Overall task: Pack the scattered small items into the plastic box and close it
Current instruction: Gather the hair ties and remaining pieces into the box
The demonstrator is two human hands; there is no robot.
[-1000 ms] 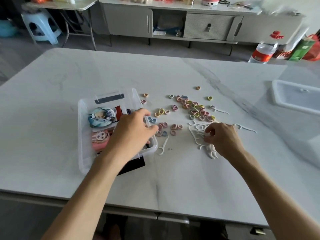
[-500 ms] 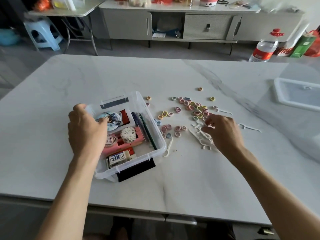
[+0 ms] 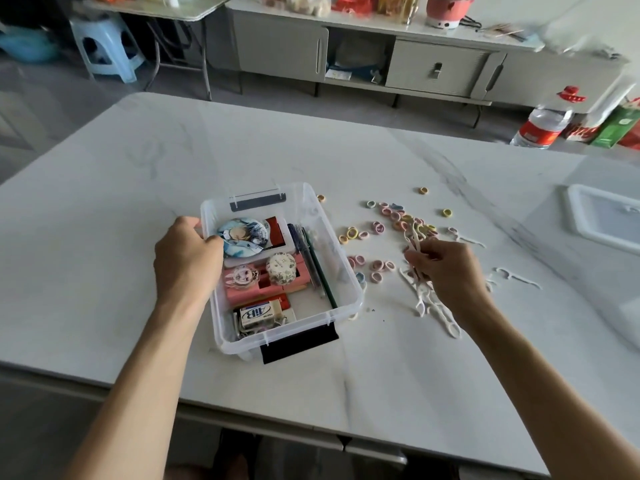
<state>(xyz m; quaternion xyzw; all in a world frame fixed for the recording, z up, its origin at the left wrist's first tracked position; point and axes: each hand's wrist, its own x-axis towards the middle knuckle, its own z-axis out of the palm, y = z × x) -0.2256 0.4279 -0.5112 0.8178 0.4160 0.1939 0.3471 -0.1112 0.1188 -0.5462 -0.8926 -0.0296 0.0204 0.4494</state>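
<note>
A clear plastic box (image 3: 341, 271) stands open on the white table, holding badges, a pink case, pens and an eraser. My left hand (image 3: 187, 259) grips the box's left rim. Right of the box lie several pastel hair ties (image 3: 377, 265) and white floss picks (image 3: 436, 308). My right hand (image 3: 446, 271) is closed on a few floss picks above that pile, one sticking up from my fingers. A single floss pick (image 3: 517, 277) lies further right. The box's clear lid (image 3: 606, 221) rests at the table's right edge.
The marble table (image 3: 242, 157) stretches far behind the box. Its near edge runs just under my forearms. Beyond it are a grey cabinet (image 3: 433, 67), a blue stool (image 3: 104, 46) and a water bottle (image 3: 543, 124) on the floor.
My left hand left the box's inside and settled on its left rim. The box shifted right, toward the hair ties. My right hand gathered floss picks and lifted them slightly.
</note>
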